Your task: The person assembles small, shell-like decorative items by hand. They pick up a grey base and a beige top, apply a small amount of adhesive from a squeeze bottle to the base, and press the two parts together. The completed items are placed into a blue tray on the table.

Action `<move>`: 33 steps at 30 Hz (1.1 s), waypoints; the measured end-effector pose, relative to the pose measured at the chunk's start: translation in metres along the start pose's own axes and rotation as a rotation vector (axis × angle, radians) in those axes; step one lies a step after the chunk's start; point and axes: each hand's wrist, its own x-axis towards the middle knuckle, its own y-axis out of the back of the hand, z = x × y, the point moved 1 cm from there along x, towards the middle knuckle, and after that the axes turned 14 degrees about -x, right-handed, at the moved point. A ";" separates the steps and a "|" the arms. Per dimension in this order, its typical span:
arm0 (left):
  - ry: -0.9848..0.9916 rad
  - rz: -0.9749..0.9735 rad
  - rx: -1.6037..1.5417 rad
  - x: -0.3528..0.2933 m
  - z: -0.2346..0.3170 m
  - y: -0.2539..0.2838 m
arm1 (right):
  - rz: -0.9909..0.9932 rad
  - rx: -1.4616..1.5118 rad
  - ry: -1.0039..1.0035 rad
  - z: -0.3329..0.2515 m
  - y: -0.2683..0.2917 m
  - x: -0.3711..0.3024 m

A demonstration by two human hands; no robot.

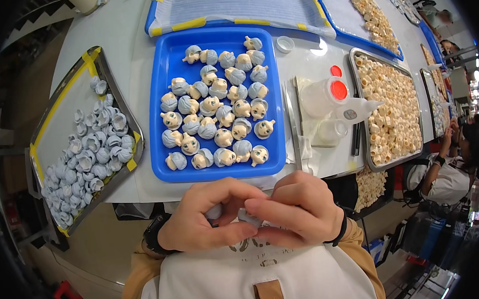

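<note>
1. Left hand (202, 220) and right hand (298, 211) meet close to the body, just below the near edge of the surface (138, 101). Fingertips of both press together.
2. Grip: both hands pinched shut on one small pale grey-blue piece (249, 219). Only a sliver shows between the fingers; its exact shape cannot be told.
3. Dark watch on the left wrist; dark band on the right wrist.
4. Straight ahead of the grip, just beyond it: blue tray (161, 127) flat on the surface, holding many small doll heads (215, 104), cream faces with grey-blue hair, lying at mixed angles.
5. Ahead and to the left of the grip: metal tray (56, 106) with yellow tape on its rim, filled along its near half with loose grey-blue hair pieces (94, 153).
6. Ahead and to the right: white squeeze bottle (324, 96) with red cap, lying beside a clear bottle (355, 110).
7. Further right of those: metal tray (354, 60) heaped with bare cream heads (393, 107).
8. Far ahead: a second blue tray (152, 20), covered by a pale sheet.
9. Far right, below the surface edge: another person (449, 175) seated, well apart from the grip.
</note>
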 end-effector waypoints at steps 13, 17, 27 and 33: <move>-0.286 0.132 -0.340 -0.001 -0.003 0.009 | -0.121 -0.299 -0.164 0.017 0.012 0.000; -0.633 0.179 -0.619 0.004 -0.008 0.012 | -0.163 -0.382 -0.093 0.024 0.005 -0.006; -0.421 0.066 -0.249 -0.001 -0.017 0.010 | -0.151 -0.454 -0.130 0.017 -0.006 -0.006; -0.252 0.221 -0.230 0.001 -0.004 -0.003 | 0.206 -0.519 -0.391 0.023 0.073 -0.031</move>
